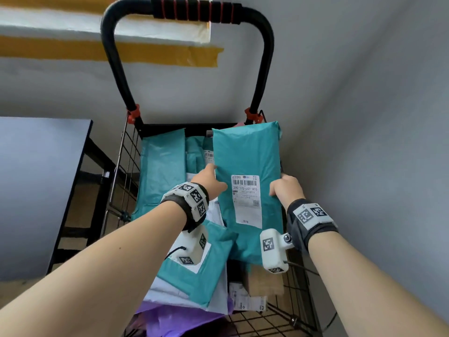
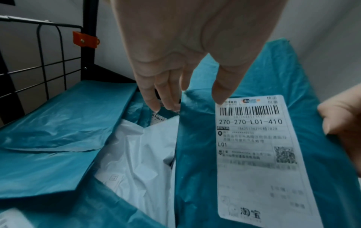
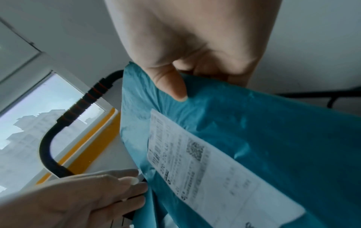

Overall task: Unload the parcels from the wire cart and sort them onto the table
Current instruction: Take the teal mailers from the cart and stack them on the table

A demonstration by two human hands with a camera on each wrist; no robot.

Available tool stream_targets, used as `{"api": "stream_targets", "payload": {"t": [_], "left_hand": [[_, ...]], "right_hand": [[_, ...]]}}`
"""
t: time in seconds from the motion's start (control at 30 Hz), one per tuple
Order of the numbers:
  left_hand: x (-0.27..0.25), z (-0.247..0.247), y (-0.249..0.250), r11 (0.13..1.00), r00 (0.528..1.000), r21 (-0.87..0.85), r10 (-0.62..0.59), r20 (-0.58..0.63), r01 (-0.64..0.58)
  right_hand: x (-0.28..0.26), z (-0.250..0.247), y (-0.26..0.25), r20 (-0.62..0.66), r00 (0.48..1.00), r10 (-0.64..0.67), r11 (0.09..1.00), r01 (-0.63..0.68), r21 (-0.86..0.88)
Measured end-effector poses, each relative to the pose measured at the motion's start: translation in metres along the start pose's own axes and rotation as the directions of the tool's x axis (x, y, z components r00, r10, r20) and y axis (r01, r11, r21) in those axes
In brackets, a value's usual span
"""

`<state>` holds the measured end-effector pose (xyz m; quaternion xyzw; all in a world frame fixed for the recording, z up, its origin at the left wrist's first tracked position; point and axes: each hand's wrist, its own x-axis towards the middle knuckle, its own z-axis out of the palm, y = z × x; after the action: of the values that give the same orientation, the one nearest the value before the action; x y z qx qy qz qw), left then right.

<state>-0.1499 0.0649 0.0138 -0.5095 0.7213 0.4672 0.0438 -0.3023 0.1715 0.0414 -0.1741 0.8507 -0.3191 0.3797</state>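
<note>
The black wire cart [image 1: 128, 152] stands in front of me, full of parcels. Raised over its right side is a long teal parcel [image 1: 245, 152] with a white label [image 2: 254, 154]. My right hand [image 1: 284, 188] grips its right edge, thumb on the front [image 3: 175, 83] and fingers curled behind. My left hand [image 1: 209, 178] is at the parcel's left edge with straight fingers [image 2: 154, 98] reaching down beside it; whether the thumb touches the label I cannot tell. In the right wrist view the left hand's fingertips [image 3: 136, 185] meet that edge.
More teal parcels [image 1: 160, 166] lie in the cart, with a white mailer [image 2: 140, 154], a purple one [image 1: 175, 317] and a cardboard box [image 1: 264, 280]. The cart's handle [image 1: 194, 8] arches ahead. A dark-edged table [image 1: 36, 166] stands left; a grey wall is close on the right.
</note>
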Motion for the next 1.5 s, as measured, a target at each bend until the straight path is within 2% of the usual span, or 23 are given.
{"api": "stream_targets", "payload": {"t": [0.2, 0.37, 0.53, 0.63, 0.77, 1.0, 1.17, 1.3, 1.4, 1.5], "left_hand": [[-0.008, -0.020, 0.005, 0.990, 0.998, -0.133, 0.029, -0.063, -0.037], [-0.023, -0.042, 0.007, 0.970, 0.982, -0.235, 0.017, -0.190, -0.062], [-0.052, -0.080, 0.000, 0.889, 0.924, -0.448, -0.090, -0.371, -0.094], [-0.077, -0.109, -0.016, 0.855, 0.887, -0.508, -0.149, -0.437, -0.106], [-0.108, -0.148, -0.049, 0.847, 0.835, -0.513, -0.178, -0.520, -0.139], [-0.174, -0.205, -0.119, 0.827, 0.748, -0.517, -0.199, -0.634, -0.218], [-0.231, -0.252, -0.195, 0.840, 0.688, -0.505, -0.249, -0.682, -0.197], [-0.279, -0.290, -0.262, 0.848, 0.621, -0.500, -0.299, -0.724, -0.175], [-0.313, -0.316, -0.307, 0.845, 0.603, -0.497, -0.294, -0.741, -0.199], [-0.347, -0.341, -0.348, 0.857, 0.558, -0.480, -0.309, -0.770, -0.188]], "right_hand": [[-0.023, -0.009, -0.026, -0.067, 0.994, -0.083, 0.978, 0.094, 0.184], [-0.039, -0.006, -0.061, -0.041, 0.990, -0.137, 0.952, 0.143, 0.271], [-0.050, 0.023, -0.097, -0.013, 0.974, -0.226, 0.930, 0.220, 0.293], [-0.071, 0.051, -0.120, 0.014, 0.958, -0.288, 0.920, 0.272, 0.283], [-0.103, 0.087, -0.146, 0.091, 0.907, -0.411, 0.882, 0.370, 0.290], [-0.167, 0.162, -0.182, 0.156, 0.879, -0.450, 0.877, 0.402, 0.265], [-0.224, 0.246, -0.193, 0.250, 0.847, -0.470, 0.881, 0.430, 0.200], [-0.279, 0.319, -0.203, 0.307, 0.803, -0.511, 0.859, 0.482, 0.172], [-0.324, 0.368, -0.208, 0.325, 0.780, -0.535, 0.845, 0.491, 0.212], [-0.361, 0.414, -0.213, 0.349, 0.779, -0.521, 0.850, 0.432, 0.303]]}}
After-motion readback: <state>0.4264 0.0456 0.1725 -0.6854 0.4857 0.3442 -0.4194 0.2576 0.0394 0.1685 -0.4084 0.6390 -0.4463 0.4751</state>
